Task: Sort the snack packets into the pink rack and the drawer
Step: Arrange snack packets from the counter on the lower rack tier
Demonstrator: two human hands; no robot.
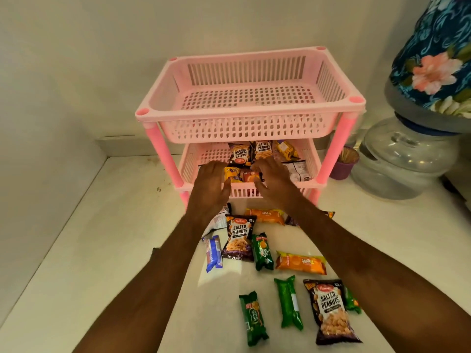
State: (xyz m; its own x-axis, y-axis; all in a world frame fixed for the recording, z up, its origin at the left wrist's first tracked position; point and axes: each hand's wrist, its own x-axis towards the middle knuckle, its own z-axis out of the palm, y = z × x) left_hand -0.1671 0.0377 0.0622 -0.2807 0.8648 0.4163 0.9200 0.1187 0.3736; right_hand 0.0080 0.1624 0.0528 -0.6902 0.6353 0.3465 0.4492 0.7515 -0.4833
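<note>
A pink rack (pixel 237 115) stands at the back of the white counter; its top basket is empty. Its middle tier (pixel 201 159) holds several packets, among them two salted peanuts bags (pixel 239 154) and a yellow packet (pixel 285 150). My left hand (pixel 211 184) and right hand (pixel 274 182) reach over that tier's front rim with fingers spread. A small yellow packet (pixel 232 174) and an orange one (pixel 251 176) lie between them. Loose on the counter are peanuts bags (pixel 238 236) (pixel 331 310), orange biscuit packs (pixel 300 262), green packs (pixel 253 318) and a blue pack (pixel 213 253). No drawer is in view.
A clear water jar (pixel 407 159) under a floral cover (pixel 433 59) stands at the right. A purple cup of sticks (pixel 344 163) sits beside the rack's right leg. Walls close off the back and the left.
</note>
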